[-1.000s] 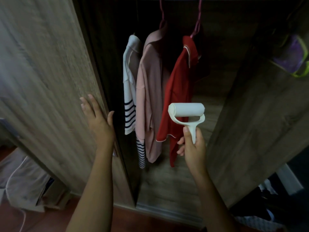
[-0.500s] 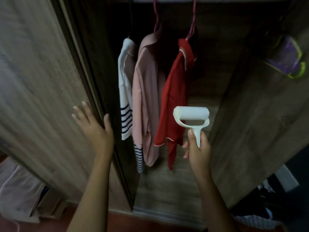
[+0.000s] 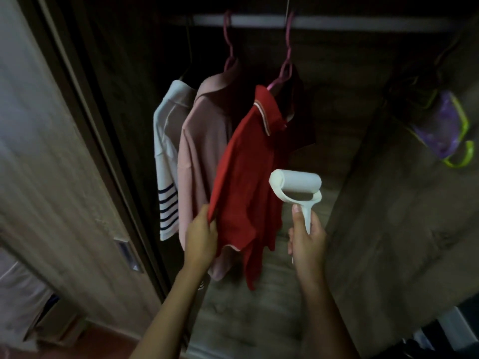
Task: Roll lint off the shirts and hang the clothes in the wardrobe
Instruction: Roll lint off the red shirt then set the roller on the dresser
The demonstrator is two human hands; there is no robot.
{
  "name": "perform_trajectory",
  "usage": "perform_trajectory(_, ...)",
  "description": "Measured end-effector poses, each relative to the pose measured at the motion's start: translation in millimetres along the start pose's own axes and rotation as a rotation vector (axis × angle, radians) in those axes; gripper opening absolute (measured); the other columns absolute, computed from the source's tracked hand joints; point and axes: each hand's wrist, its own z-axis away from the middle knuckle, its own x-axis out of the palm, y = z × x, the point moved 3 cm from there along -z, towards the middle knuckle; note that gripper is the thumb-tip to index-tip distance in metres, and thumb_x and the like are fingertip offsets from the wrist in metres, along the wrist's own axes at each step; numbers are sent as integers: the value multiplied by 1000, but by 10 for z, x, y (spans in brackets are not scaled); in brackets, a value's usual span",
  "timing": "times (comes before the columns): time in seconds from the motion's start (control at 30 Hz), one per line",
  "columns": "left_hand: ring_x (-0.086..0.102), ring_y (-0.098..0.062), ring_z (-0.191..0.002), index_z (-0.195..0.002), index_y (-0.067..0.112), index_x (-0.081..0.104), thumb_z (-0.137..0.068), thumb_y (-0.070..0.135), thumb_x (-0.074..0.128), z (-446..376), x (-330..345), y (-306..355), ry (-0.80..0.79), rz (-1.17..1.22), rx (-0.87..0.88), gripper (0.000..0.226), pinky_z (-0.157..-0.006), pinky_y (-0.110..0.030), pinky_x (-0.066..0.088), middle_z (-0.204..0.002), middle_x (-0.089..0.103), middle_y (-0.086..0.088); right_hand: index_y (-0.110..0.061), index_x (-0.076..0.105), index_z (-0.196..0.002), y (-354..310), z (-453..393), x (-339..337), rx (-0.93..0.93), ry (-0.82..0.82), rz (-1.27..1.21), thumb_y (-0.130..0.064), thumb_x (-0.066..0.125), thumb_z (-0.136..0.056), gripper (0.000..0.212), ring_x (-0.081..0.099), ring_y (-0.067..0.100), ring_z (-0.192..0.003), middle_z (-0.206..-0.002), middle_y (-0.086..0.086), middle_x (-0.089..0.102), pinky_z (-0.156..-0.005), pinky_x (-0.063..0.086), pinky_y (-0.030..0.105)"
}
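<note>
Three shirts hang on hangers from the wardrobe rail [image 3: 337,22]: a white shirt with navy stripes [image 3: 167,161] on the left, a pink shirt [image 3: 199,156] in the middle and a red polo shirt [image 3: 246,182] on the right. My left hand [image 3: 201,237] pinches the left edge of the red shirt's lower part and pulls it outward. My right hand [image 3: 305,239] grips the handle of a white lint roller [image 3: 295,183], held upright just right of the red shirt, apart from the cloth.
The open wardrobe door [image 3: 51,164] stands at the left with a metal handle [image 3: 127,252]. The right wooden side panel [image 3: 401,216] carries a purple and green bag [image 3: 443,130]. Pale fabric [image 3: 18,294] lies at the lower left.
My left hand left the wardrobe door, moved right and took hold of the red shirt's edge, pulling it out. The lint roller stayed beside the red shirt.
</note>
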Motion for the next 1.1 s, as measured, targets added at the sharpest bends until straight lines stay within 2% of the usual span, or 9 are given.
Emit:
perform_trajectory(0.23,58,-26,-73,-110,3,58,-97,12,43,104,-395,10,247,-93,-39,22,-59,-24,26,-82,61,-12,-12,59,-92,-234,-400,442,-31,-160,-107,-40,53,-96,29,36,10,-39,-53,-1,39,-35,29,22)
perform_trajectory(0.33,56,-23,-66,-100,4,58,-98,9,43,114,-525,-9,249,-45,-60,17,-56,-19,32,-75,60,-8,-24,56,-75,-256,-508,734,-65,-226,-128,-41,54,-94,26,36,11,-42,-51,-7,39,-41,30,26)
perform_trajectory(0.47,45,-6,-55,-79,14,46,-96,24,38,131,-679,-11,260,-60,-67,21,-54,-28,32,-60,46,4,-28,55,-72,108,-322,993,-25,-325,-62,-48,55,-89,27,38,19,-48,-53,-4,41,-47,32,33)
perform_trajectory(0.57,45,-1,-52,-77,10,45,-99,16,41,133,-798,44,291,-67,-52,23,-51,-16,32,-58,44,3,-28,55,-71,566,-42,1032,67,-445,-29,-42,56,-92,26,37,13,-46,-49,-10,41,-47,30,29)
perform_trajectory(0.7,48,1,-55,-79,7,48,-100,12,41,110,-895,56,287,-113,-66,22,-52,-13,32,-60,47,-1,-32,55,-63,891,233,959,66,-563,99,-37,58,-93,30,41,3,-47,-48,-11,46,-50,34,27)
perform_trajectory(0.8,49,1,-55,-76,13,46,-99,10,42,107,-908,64,284,-152,-69,23,-52,-13,32,-58,47,1,-29,53,-63,779,183,913,47,-514,53,-38,59,-92,30,40,5,-48,-49,-10,44,-50,33,29)
perform_trajectory(0.9,48,0,-54,-72,24,41,-99,10,41,106,-899,82,284,-170,-55,30,-51,-12,32,-57,45,3,-27,53,-73,464,-37,923,-12,-384,-52,-52,54,-88,29,40,15,-49,-54,-7,43,-48,33,32)
perform_trajectory(1.0,49,-2,-54,-75,21,43,-99,11,42,99,-896,112,276,-204,-42,26,-51,-14,32,-56,45,3,-30,56,-83,228,-277,921,-90,-293,-89,-53,51,-89,25,45,16,-52,-58,-6,47,-49,39,34)
perform_trajectory(1.1,48,-4,-53,-77,20,44,-99,10,41,146,-948,157,274,-207,-31,24,-51,-16,32,-55,44,2,-35,55,-85,423,-280,926,-54,-239,6,-51,51,-92,19,53,13,-52,-61,-9,56,-52,45,33)
